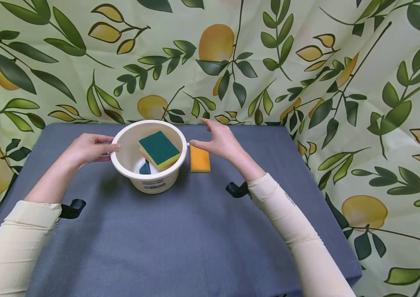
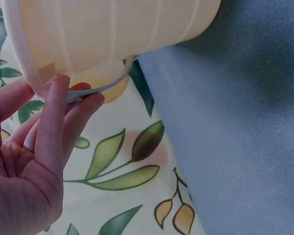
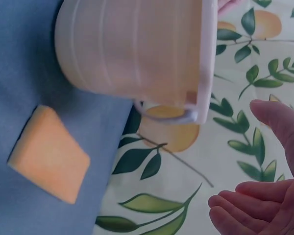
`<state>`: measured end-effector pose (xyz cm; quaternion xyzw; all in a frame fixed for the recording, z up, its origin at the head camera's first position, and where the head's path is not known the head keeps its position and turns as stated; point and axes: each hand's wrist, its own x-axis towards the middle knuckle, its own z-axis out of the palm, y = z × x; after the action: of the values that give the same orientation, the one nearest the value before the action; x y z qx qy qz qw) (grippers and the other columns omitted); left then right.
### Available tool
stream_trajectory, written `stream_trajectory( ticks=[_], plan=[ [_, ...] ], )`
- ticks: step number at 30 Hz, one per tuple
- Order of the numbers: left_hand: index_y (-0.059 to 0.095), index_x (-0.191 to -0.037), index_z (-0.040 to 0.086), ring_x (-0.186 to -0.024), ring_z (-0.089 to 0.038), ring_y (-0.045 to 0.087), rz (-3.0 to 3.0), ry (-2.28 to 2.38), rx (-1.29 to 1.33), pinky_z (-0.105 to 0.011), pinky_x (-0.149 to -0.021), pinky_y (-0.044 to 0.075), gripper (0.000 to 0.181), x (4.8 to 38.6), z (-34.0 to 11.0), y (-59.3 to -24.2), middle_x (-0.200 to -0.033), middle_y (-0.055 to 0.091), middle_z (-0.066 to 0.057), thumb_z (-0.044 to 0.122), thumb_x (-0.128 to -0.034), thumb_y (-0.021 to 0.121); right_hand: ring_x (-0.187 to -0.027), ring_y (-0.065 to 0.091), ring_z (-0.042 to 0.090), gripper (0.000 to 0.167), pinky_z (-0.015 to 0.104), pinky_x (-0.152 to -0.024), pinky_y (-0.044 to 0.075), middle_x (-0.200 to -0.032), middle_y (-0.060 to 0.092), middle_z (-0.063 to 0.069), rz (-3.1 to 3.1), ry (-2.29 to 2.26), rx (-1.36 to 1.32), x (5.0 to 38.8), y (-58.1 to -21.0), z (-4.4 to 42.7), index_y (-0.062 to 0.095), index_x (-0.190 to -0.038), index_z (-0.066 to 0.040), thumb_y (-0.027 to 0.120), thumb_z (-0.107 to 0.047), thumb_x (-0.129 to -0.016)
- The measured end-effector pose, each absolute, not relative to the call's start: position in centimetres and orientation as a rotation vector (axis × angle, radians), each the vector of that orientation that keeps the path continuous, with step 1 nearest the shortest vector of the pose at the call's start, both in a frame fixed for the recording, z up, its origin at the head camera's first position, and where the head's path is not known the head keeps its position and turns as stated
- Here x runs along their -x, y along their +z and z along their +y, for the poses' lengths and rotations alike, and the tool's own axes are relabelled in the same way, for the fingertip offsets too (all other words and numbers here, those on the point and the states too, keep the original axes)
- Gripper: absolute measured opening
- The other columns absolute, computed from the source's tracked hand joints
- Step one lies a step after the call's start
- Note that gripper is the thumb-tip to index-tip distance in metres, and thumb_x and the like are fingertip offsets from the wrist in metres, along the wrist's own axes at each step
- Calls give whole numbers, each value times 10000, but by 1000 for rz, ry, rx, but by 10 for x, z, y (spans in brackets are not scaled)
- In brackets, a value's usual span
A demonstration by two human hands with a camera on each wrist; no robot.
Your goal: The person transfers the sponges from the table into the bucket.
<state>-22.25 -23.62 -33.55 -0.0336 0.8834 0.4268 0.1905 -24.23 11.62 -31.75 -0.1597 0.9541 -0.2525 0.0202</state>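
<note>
A cream plastic bucket (image 1: 172, 178) stands toward the back of the table, tipped slightly. My left hand (image 1: 90, 149) grips its left rim, thumb over the edge; the left wrist view shows fingers at the grey handle (image 2: 100, 89). Inside lies a green-and-yellow sponge (image 1: 159, 148) on top of another pale piece and something blue and white, mostly hidden. To the bucket's right, my right hand (image 1: 221, 140) is held with thumb and fingers spread, holding nothing. Below it an orange sponge (image 3: 51, 156) lies flat on the table. In the right wrist view, that hand (image 3: 264, 196) is apart from the bucket.
Grey-blue cloth covers the table (image 1: 180, 247). A curtain with leaves and fruit (image 1: 217, 95) hangs behind and at the sides. Black straps (image 1: 237, 189) stick out near both wrists.
</note>
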Motion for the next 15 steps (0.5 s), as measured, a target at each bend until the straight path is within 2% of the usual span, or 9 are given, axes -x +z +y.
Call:
stream_trajectory(
  ticks=[9, 15],
  plan=[
    [379, -1443, -79, -843, -100, 639, 2472, 1207, 92, -281, -766, 593, 686, 221, -237, -335, -1378, 437, -334, 325, -954, 639, -1257, 498, 236, 861, 417, -990, 486, -1464, 465, 79, 2949, -781, 381, 248, -331, 132, 386, -1488, -87, 725, -519, -825],
    [372, -1448, -77, -843, -97, 641, 2470, 1207, 90, -283, -769, 593, 692, 222, -237, -335, -1379, 435, -337, 327, -953, 639, -1244, 495, 274, 871, 446, -999, 475, -1435, 487, 125, 2951, -723, 310, 251, -346, 139, 392, -1478, -52, 726, -520, -824]
  ],
)
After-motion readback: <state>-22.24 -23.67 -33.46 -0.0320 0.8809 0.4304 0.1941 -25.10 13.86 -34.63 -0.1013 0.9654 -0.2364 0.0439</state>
